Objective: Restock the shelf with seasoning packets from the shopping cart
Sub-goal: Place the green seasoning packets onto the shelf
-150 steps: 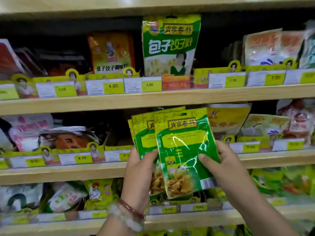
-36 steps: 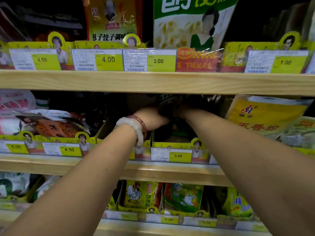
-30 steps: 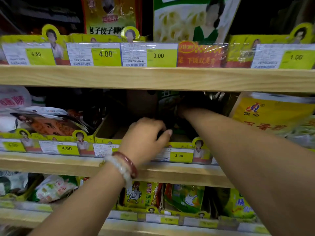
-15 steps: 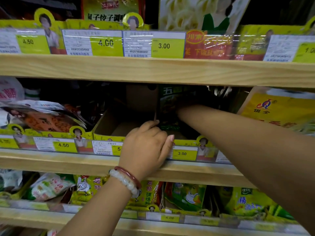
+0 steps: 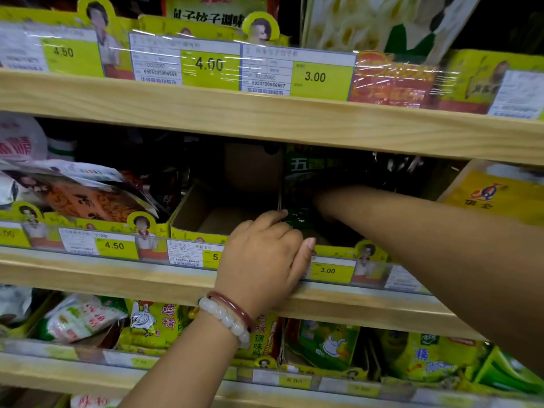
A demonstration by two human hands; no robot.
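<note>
Green seasoning packets [image 5: 313, 167] stand in the dark at the back of a yellow-fronted cardboard display box [image 5: 338, 251] on the middle shelf [image 5: 123, 278]. My right arm reaches deep into that box. My right hand [image 5: 322, 201] is mostly lost in shadow against the packets, and its fingers are hidden. My left hand [image 5: 265, 257] is at the box's front. Its fingers curl over the front rim and the thumb lies on the price strip. One fingertip touches a green packet [image 5: 295, 217] low in the box.
An open, bare cardboard box [image 5: 206, 214] sits just left of the packets. Orange and white packets [image 5: 85, 198] lie further left, a yellow packet [image 5: 497, 195] to the right. The upper shelf board [image 5: 265, 119] hangs close above my arm. Chicken-powder bags [image 5: 156, 325] fill the lower shelf.
My left hand has come out of the box and settled on its front rim. My right arm stays reaching inside. The view has shifted slightly closer and lower.
</note>
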